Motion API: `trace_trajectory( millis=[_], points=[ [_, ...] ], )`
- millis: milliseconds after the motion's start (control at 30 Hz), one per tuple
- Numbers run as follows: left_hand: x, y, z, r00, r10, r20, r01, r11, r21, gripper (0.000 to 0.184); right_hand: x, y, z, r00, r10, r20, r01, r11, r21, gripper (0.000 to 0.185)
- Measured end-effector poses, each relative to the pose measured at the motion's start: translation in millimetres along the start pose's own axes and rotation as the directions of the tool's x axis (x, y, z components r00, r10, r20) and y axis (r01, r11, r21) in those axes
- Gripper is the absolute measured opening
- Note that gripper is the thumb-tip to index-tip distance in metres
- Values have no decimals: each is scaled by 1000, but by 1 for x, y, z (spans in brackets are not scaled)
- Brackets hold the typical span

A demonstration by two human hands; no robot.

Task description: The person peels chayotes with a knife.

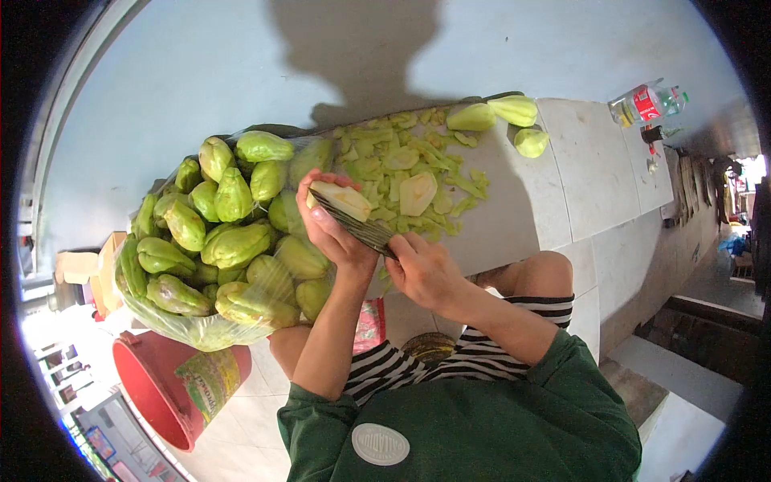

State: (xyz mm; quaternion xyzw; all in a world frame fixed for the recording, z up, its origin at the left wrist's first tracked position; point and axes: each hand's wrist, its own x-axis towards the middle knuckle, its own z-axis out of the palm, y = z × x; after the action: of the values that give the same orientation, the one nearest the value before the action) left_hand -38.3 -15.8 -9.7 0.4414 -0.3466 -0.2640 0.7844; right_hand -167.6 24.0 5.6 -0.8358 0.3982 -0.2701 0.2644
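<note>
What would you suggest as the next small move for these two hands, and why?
I would probably have the right hand ease the dark blade away from the left hand before that hand shifts its grip. The blade lies right along the pale-fleshed chayote, and the left thumb seems very close to it.

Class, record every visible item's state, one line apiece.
Pale oval fruit in left hand: peeled on visible side.
Flat dark-striped blade in right hand: against that fruit.
Thin green peelings: loose, scattered.
Cream-coloured piece among them: peeled.
Clear plastic bag: bulging with whole green fruits.
Red plastic bucket: uncovered.
</note>
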Motion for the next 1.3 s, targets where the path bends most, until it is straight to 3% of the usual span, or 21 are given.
trace_trajectory(
  millis=[100, 200, 267, 700, 867, 1000, 1300],
  points=[
    [0, 2, 2, 999, 47, -2, -47, 996, 74, 53, 1, -1, 0, 1000, 16, -18, -16, 1000, 17, 20],
    [0, 3, 1, 1000, -8, 9, 7, 997, 80, 53, 1, -1, -1, 1000, 29, 10, -29, 999, 15, 21],
    [0, 6, 4, 996, -89, -24, 90, 995, 34, 53, 2, 0, -1, 1000, 17, 5, -17, 1000, 13, 22],
    [-2, 2, 1, 1000, -27, 13, 27, 998, 64, 54, 4, -4, -4, 999, 41, 10, -41, 998, 55, 21],
    [-1, 3, 1, 989, -145, 25, 146, 988, -55, 52, 5, 1, -1, 1000, 20, 4, -20, 999, 33, 20],
    [0, 1, 2, 990, -140, 3, 140, 990, -29, 52, 5, 3, 1, 1000, 23, 18, -23, 999, 33, 19],
    [4, 0, -7, 984, -161, 82, 161, 987, 3, 50, 17, 6, -8, 998, 47, -52, -35, 978, 206, 12]
  ],
)
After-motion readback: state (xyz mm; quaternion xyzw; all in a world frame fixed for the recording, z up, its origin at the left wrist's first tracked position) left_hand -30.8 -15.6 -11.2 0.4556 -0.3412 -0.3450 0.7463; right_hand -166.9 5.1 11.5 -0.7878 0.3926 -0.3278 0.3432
